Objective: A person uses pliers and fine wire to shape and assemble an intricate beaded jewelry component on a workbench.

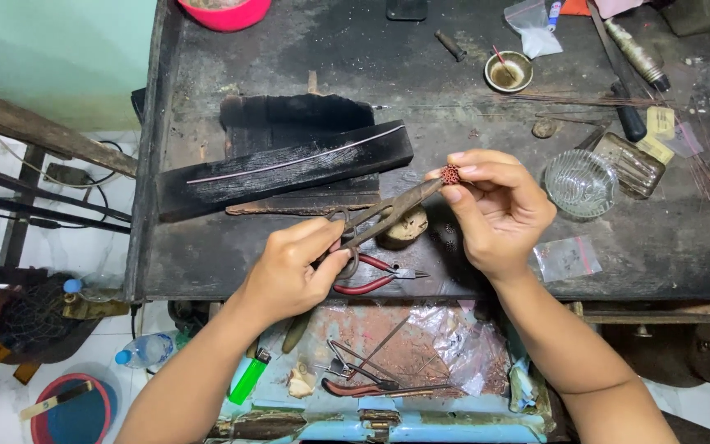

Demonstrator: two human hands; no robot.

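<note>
We see the left hand (pixel 293 271) closed around the loop handles of a pair of dark metal shears (pixel 384 212), whose blades point up and to the right, above the desk (pixel 667 247). The blade tips reach a small reddish bundle of thin tubes (pixel 451 174), which the right hand (pixel 499 210) pinches between thumb and fingertips over the middle of the desk, towards its near edge. We cannot tell whether the blades touch the bundle or only stand just beside it.

Under the shears, near the front edge, lie red-handled pliers (pixel 375 275) and a rounded lump of wood (pixel 406 227). A long black charred block (pixel 285 168) lies slanted across the left half of the desk. To the right of the right hand stands a ribbed glass dish (pixel 581 182), with a small clear bag (pixel 567 257) near the front edge. At the far edge sit a small brass bowl (pixel 509 71) and a pink basin (pixel 223 12). Below the front edge, an open tray (pixel 388 353) holds more tools and a green lighter (pixel 248 378).
</note>
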